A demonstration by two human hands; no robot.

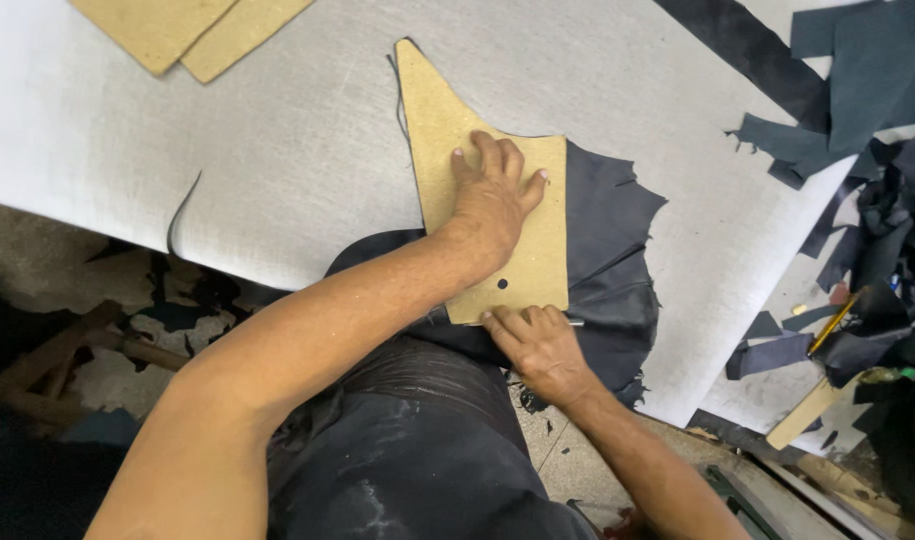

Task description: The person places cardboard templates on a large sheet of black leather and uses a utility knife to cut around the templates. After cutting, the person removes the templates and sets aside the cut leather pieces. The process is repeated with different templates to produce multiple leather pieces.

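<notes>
A tan cardboard template (447, 120) with a long pointed tip and a small round hole lies on a piece of dark leather (612, 230) on the white cutting table (277, 130). My left hand (492, 195) presses flat on the template, fingers spread. My right hand (537, 345) sits at the template's near edge, closed around a thin metal-tipped cutting tool (575, 322) held against that edge. The leather hangs over the table's edge toward my body.
Two more tan cardboard templates (192, 30) lie at the far left of the table. Dark leather scraps (877, 200) pile up at the right, with a long dark strip (747, 50), a yellow pencil (834, 320) and a wooden stick (807, 410). Scraps litter the floor below.
</notes>
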